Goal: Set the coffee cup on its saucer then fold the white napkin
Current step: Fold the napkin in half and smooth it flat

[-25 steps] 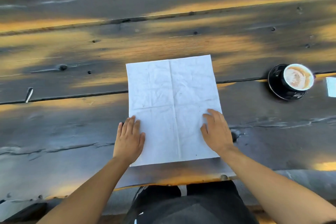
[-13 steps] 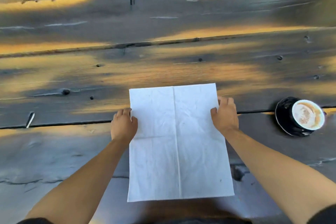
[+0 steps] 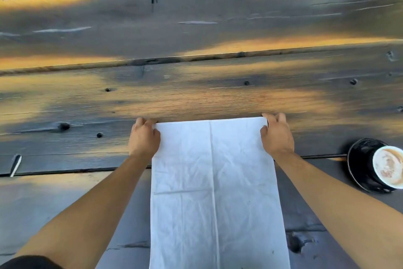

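The white napkin (image 3: pixel 214 190) lies flat and unfolded on the dark wooden table, creased down its middle, its near end cut off by the frame's bottom edge. My left hand (image 3: pixel 144 136) pinches its far left corner. My right hand (image 3: pixel 276 134) pinches its far right corner. At the right edge the coffee cup (image 3: pixel 388 167), filled with milky coffee, stands on its black saucer (image 3: pixel 357 159).
The table (image 3: pixel 196 28) is made of wide, dark, weathered planks with gaps and knots, stretching far ahead. A small pale strip (image 3: pixel 15 165) lies near the left edge. Chair or furniture legs show beyond the far edge.
Both hands slid from the napkin's near half up its sides to the far corners and closed on them. The view tilted forward, so napkin and cup sit lower in frame.
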The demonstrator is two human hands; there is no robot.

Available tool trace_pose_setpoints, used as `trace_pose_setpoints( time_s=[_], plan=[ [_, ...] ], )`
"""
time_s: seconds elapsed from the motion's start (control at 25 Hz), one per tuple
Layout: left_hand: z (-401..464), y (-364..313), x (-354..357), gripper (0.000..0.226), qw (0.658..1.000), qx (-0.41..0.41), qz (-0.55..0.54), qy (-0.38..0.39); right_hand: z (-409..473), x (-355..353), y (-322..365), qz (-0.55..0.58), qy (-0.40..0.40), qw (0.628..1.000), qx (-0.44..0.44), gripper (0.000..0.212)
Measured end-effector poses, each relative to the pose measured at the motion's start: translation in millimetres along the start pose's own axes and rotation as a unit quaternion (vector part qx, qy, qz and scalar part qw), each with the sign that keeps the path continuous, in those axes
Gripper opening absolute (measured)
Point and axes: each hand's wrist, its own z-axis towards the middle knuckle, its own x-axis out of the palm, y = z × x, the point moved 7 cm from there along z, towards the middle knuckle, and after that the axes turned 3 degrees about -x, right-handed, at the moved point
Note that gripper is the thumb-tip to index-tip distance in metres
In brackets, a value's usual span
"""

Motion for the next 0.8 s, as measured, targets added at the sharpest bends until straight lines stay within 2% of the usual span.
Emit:
trace_pose_setpoints(
  time_s=[0.16,0.28,0.44,0.56,0.64,0.72,0.8],
  plan=[
    [6.5,5.5,0.0,0.024,0.999,-0.022,-0.023,-0.002,6.3,-2.0,-1.8,0.02,0.001,1.0,0.011,0.027],
    [5.9,3.0,-5.7,0.004,0.998,-0.032,-0.053,-0.004,13.8,-6.0,0.3,0.034,0.041,0.998,0.02,0.009],
    [8.9,9.2,-17.2,0.004,0.995,-0.037,-0.092,0.017,24.2,-12.8,3.8,0.032,0.091,0.995,-0.021,0.014],
    [11.9,18.5,-23.9,0.012,0.989,-0.057,-0.118,0.061,24.7,-18.8,-6.0,0.09,0.075,0.993,0.022,0.008],
    [12.9,22.5,-28.7,0.025,0.986,-0.076,-0.131,0.075,23.6,-22.3,-8.6,0.133,0.064,0.988,0.043,0.015],
    [12.9,27.9,-31.5,0.023,0.962,-0.136,-0.219,0.092,21.9,-22.4,-11.3,0.249,0.073,0.961,0.097,0.015],
    [9.4,28.5,-33.5,0.015,0.914,-0.201,-0.336,0.111,17.6,-22.2,-9.6,0.349,0.085,0.921,0.151,0.012]
  ],
)
